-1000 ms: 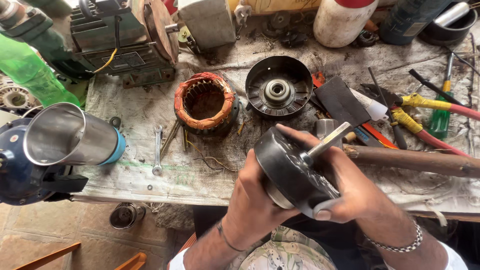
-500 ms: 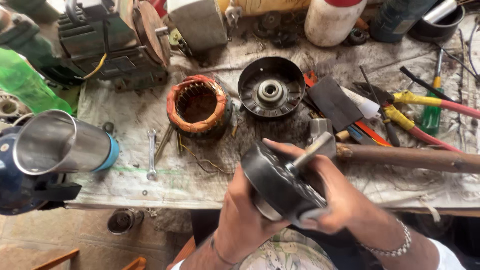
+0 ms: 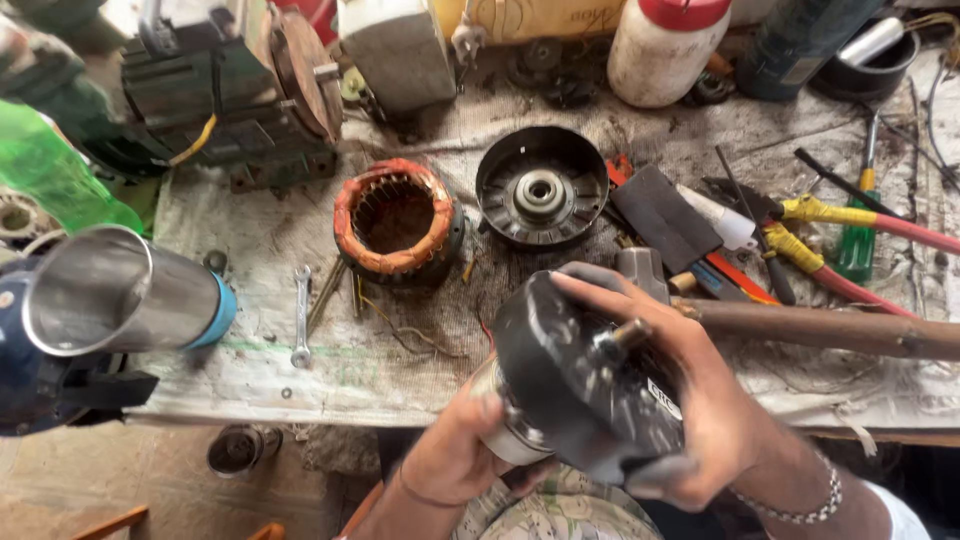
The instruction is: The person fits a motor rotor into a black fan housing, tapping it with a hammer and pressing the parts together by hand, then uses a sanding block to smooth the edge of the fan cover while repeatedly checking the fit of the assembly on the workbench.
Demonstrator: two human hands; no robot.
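Black motor end cover [image 3: 585, 385], with a short shaft [image 3: 620, 337] standing out of its face, is held up just in front of the cloth-covered workbench [image 3: 250, 350]. Right hand [image 3: 700, 400] wraps it, fingers [image 3: 600, 290] spread wide over the top rim, thumb along the lower edge. Left hand [image 3: 455, 455] cups the silver part behind, fingers curled out of sight. Beyond the cover lie a copper-wound stator [image 3: 395, 215], a round black housing [image 3: 540, 187] and a small spanner [image 3: 300, 315]; the cover hides what sits behind it.
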